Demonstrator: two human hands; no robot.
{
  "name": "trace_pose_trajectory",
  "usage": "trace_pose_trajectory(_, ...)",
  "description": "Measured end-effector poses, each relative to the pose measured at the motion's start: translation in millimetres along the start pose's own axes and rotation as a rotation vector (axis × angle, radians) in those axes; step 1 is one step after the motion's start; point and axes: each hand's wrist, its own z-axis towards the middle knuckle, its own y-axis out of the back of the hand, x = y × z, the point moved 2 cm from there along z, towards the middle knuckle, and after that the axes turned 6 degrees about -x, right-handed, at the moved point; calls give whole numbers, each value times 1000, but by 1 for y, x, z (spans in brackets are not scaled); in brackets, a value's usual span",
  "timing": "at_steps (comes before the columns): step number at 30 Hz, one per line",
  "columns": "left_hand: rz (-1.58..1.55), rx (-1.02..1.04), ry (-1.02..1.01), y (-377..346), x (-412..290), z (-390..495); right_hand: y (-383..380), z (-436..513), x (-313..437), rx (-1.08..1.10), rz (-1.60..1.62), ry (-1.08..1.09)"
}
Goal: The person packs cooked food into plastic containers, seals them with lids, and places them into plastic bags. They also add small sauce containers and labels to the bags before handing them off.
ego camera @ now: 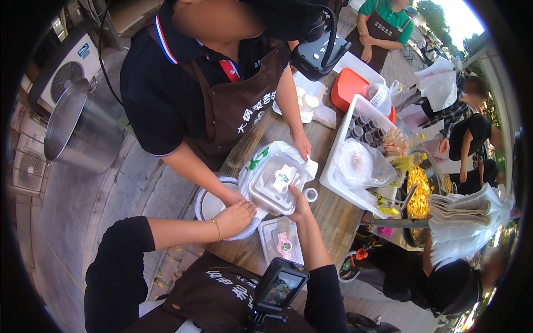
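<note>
A clear-lidded takeaway container [263, 180] bearing a printed sticker sits partly inside a white plastic bag [246, 171] with a green print. With thumb on its lid, my right hand [300, 205] grips the near right corner. My left hand [234, 220], a bracelet at its wrist, closes on the bag's near left edge, touching a co-worker's hand [230, 197]. That co-worker's other hand [301, 143] holds the far right edge of the bag. A second lidded container [270, 232] with a sticker rests on the wooden table [329, 220] by my right forearm.
A roll of tape [310, 195] lies right of the bag. Below the table's left edge is a lined round bin [210, 205]. To the right, a white crate [333, 166] holds small lidded cups and plastic bags. A camera [280, 287] is mounted at my chest.
</note>
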Motion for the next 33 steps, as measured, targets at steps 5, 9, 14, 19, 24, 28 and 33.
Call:
trace_pose_trajectory(5, 22, -157, -29, -1, 6, 31, -8, 24, 5, -36, 11, 16)
trace_pose_trajectory(9, -67, -171, 47, -10, 18, 55, -7, 37, 9, -65, -18, 11)
trace_pose_trajectory(14, -340, 124, 167, -12, 65, 74, -2, 49, 13, -95, 18, -24)
trace_pose_trajectory(19, -412, 70, 854, -41, 141, 129, -7, 56, 17, -105, -80, -19)
trace_pose_trajectory(24, -464, 202, 1007, -67, 175, 156, -15, 62, 16, -127, -31, -12)
trace_pose_trajectory(28, -567, 186, 1018, -49, 187, 145, -24, 72, 16, -136, 23, 60)
trace_pose_trajectory(33, -672, 602, 939, -22, 174, 117, -32, 84, 17, -138, 67, 120)
